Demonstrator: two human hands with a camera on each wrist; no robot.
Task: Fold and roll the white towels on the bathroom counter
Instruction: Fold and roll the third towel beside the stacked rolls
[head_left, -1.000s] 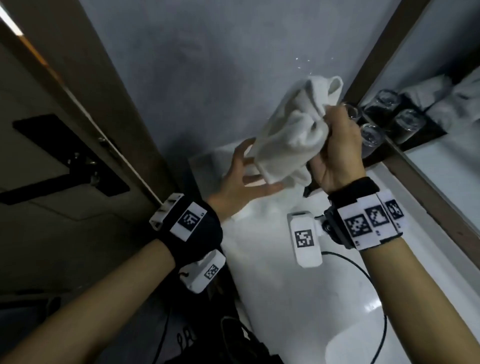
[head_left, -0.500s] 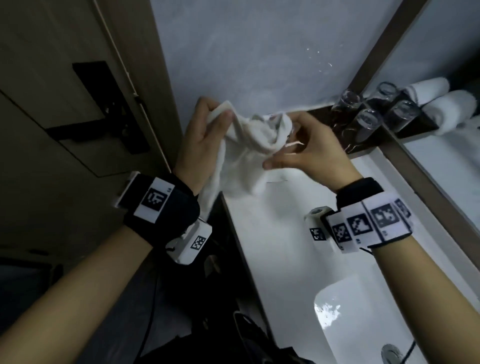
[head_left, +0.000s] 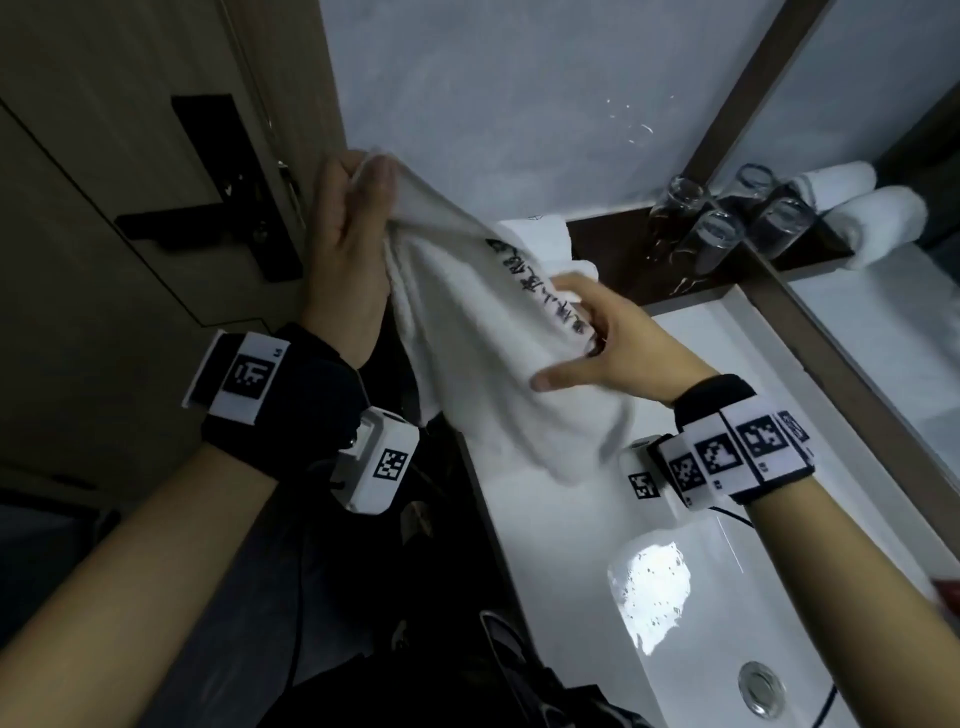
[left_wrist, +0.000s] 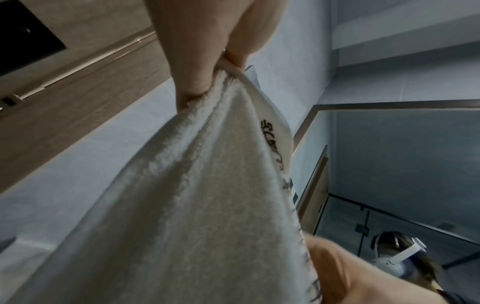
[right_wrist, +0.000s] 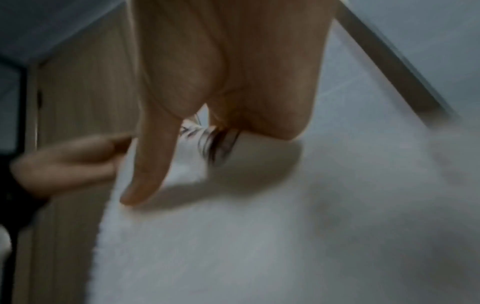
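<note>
A white towel (head_left: 467, 338) with dark embroidered lettering along one edge hangs spread in the air over the left end of the counter (head_left: 545, 519). My left hand (head_left: 371, 174) is raised near the door frame and pinches the towel's top corner between thumb and fingers; the left wrist view shows that pinch (left_wrist: 207, 82) with the towel (left_wrist: 194, 205) hanging below it. Lower and to the right, my right hand (head_left: 582, 322) curls its fingers round the lettered edge, thumb stretched out. The right wrist view is blurred and shows the hand (right_wrist: 207, 123) on the towel (right_wrist: 259, 226).
Rolled white towels (head_left: 878, 218) and several upturned glasses (head_left: 717, 234) stand on the dark shelf by the mirror. A folded white cloth (head_left: 535, 234) lies at the counter's back. The sink basin (head_left: 727, 623) is at lower right. A wooden door with a black handle (head_left: 208, 218) is at the left.
The towel was bunched between both hands. My left hand has lifted a corner up and left, my right hand has slid down along the lettered edge, and the towel now hangs spread out.
</note>
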